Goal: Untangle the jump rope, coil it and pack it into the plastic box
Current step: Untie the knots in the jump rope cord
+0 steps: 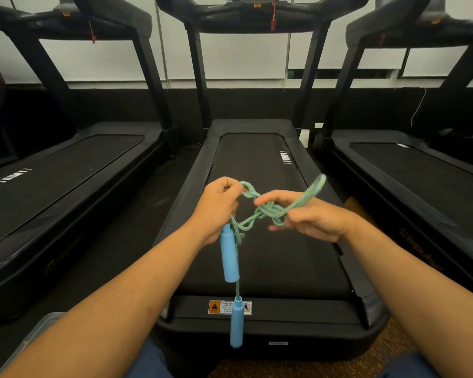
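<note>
- Jump rope [268,210]: held in mid-air over the treadmill [284,255], knotted between both hands; two blue handles [229,257] hang below.
- Left hand [219,211]: fingers curled round the rope by the upper loop.
- Right hand [306,216]: pinching the knot.
- Step: untangling, judged early. Next: loosen the knot, feed the loop through.
- Plastic box [36,334]: lower left, partly hidden.

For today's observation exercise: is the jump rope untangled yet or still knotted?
Still knotted: the jump rope bunches in a tangle between the left hand and right hand.
</note>
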